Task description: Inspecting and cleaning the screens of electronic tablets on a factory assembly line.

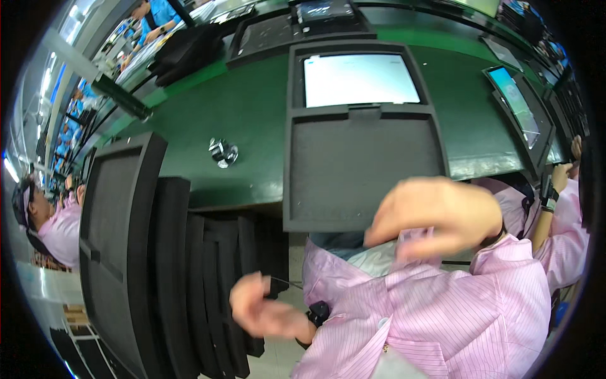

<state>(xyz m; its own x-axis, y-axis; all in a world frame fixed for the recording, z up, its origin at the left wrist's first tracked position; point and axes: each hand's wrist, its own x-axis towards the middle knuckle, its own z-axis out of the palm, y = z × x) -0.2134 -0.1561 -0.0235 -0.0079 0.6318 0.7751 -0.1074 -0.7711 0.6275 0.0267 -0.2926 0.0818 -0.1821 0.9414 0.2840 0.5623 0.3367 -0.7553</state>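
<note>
Green worktop (252, 114) is open at its middle-left stretch, only a small crumpled foil scrap (223, 152) sits there. Dark foam tray (363, 167) fills the near edge centre, white-lit tablet (360, 79) just behind it. Stacked foam trays (189, 278) stand on edge off the near-left corner, blocking that side. Right edge is crowded by a tilted tablet (514, 104) and a neighbour's arm (558, 189).

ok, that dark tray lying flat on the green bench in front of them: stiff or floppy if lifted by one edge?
The dark tray probably stays fairly stiff: raised rim, flat recessed panel. Likely light for its size; it looks like foam.
</note>
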